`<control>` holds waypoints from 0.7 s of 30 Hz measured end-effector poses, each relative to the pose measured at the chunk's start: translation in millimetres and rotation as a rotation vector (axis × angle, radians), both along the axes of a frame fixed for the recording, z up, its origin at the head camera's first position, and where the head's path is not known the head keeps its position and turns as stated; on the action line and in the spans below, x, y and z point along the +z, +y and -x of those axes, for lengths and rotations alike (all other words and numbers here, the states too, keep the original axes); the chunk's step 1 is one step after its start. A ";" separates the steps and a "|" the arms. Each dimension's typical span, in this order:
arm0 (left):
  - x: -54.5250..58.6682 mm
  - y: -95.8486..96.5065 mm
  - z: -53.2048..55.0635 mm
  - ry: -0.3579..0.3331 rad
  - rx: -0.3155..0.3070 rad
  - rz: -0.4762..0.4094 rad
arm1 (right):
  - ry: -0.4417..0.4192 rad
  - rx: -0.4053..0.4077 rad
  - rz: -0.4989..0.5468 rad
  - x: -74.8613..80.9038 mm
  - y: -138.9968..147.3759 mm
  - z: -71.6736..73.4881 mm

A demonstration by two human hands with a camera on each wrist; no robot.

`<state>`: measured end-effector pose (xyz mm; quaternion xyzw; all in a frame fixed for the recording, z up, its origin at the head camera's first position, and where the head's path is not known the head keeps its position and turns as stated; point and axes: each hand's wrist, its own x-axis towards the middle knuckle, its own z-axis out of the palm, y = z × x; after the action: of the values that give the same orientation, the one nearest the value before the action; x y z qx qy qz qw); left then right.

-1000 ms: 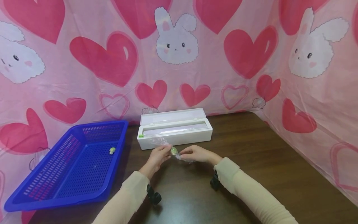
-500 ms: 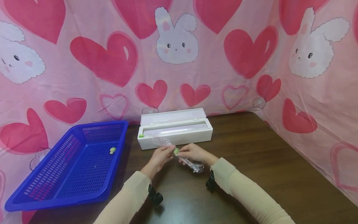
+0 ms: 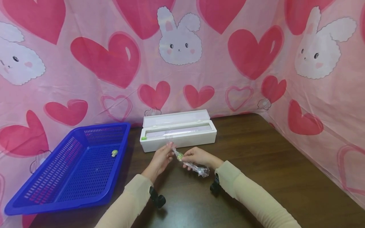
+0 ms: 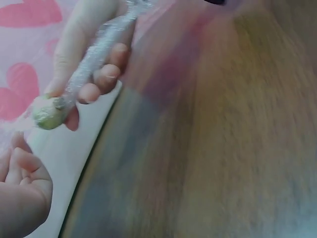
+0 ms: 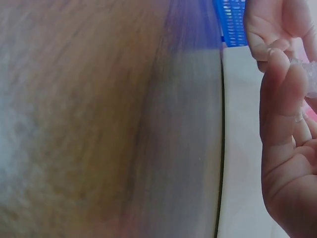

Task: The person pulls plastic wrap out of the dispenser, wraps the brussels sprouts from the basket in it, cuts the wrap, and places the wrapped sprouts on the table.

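Observation:
A small green-and-white figure [image 3: 179, 156] sits inside clear plastic wrap between the two hands in the head view. The right hand [image 3: 198, 155] pinches it from the right, and a twisted tail of plastic wrap [image 3: 201, 171] runs out below those fingers. Up at the wrap's other end, the left hand [image 3: 159, 158] pinches the film with thumb and fingertips. From the left wrist, the wrapped figure [image 4: 48, 116] shows round and pale green at the right hand's fingertips, the left hand [image 4: 22, 196] just below it. In the right wrist view, the right hand [image 5: 285, 148] hides most of the wrap [image 5: 311, 87].
Behind the hands stands a long white plastic wrap dispenser [image 3: 179, 139] with its lid [image 3: 176, 118] raised and a green slider [image 3: 144, 138] at its left end. A blue basket [image 3: 109, 177] on the left holds another small green-and-white figure [image 3: 114, 153]. A pink heart-printed curtain encloses the table [image 3: 256, 152].
The right hand has gathered the wrap's right side into a twisted tail pointing down right. The left hand has shifted from beside the figure up along the film, pulling its upper end narrow.

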<state>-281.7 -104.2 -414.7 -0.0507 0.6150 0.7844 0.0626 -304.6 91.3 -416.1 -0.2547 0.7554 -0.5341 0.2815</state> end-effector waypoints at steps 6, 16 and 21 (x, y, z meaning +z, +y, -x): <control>3.0 -4.7 3.1 0.024 0.093 -0.113 | -0.024 0.028 0.001 -3.3 0.7 -4.5; 2.9 -3.6 5.5 0.041 0.057 -0.198 | -0.022 0.050 -0.010 -7.1 -0.2 -6.5; 4.8 -4.6 5.0 0.069 0.003 -0.253 | -0.031 0.055 -0.008 -6.1 0.0 -6.8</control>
<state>-286.7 -108.9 -409.9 -0.0162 0.5128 0.8572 0.0459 -297.7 91.3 -422.2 -0.2660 0.7458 -0.5268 0.3091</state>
